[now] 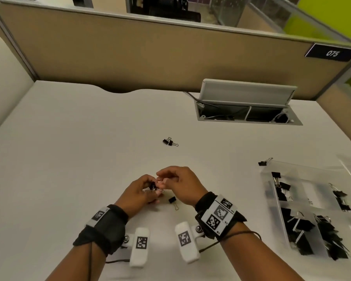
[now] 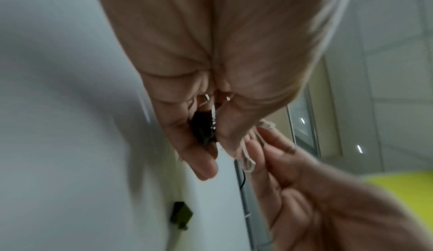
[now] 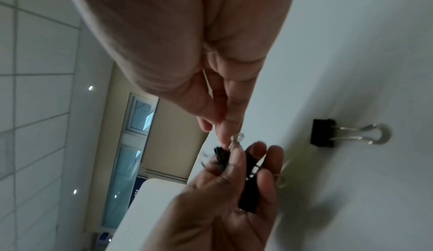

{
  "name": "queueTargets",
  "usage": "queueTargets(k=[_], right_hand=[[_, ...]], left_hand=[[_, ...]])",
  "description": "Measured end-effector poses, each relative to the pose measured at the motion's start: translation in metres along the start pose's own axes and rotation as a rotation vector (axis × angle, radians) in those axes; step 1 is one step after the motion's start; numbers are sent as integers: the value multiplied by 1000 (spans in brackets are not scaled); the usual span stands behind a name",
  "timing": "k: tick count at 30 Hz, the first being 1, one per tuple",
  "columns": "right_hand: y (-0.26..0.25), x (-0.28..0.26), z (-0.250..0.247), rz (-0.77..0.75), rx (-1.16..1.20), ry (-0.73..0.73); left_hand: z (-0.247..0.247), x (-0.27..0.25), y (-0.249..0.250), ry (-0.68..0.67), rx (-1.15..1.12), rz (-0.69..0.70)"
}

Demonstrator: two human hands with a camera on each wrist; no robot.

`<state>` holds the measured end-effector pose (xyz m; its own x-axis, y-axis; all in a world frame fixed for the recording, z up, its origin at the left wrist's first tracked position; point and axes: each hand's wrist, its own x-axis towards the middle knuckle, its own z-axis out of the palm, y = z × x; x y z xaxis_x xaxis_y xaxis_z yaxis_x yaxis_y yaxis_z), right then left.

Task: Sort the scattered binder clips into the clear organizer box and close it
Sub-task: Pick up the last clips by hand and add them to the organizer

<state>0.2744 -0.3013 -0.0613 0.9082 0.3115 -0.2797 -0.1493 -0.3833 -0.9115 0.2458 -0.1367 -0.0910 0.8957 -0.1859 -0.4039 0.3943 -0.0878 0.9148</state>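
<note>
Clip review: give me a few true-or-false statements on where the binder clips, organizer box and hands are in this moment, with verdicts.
1. The left hand holds small black binder clips. True.
2. The clear plastic organizer box is closed. False: it lies open, with clips in its compartments.
3. One loose black clip lies on the white desk beside the hands. True.
4. The right hand rests flat on the desk. False: its fingertips reach to the left hand's clips.
5. A pair of clips lies farther out on the desk. True.
</note>
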Motion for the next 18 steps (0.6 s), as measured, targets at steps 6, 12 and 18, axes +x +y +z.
queueTargets(k=[6, 12, 18], right_hand=[[-1, 29, -23, -16, 44, 143], [8, 80, -57, -8, -446, 216], [9, 120, -46, -13, -643, 11]], left_hand=[[-14, -6, -1, -42, -592, -159], [-32, -11, -3, -16, -1048, -218], [-34, -16, -8, 43, -1141, -238]])
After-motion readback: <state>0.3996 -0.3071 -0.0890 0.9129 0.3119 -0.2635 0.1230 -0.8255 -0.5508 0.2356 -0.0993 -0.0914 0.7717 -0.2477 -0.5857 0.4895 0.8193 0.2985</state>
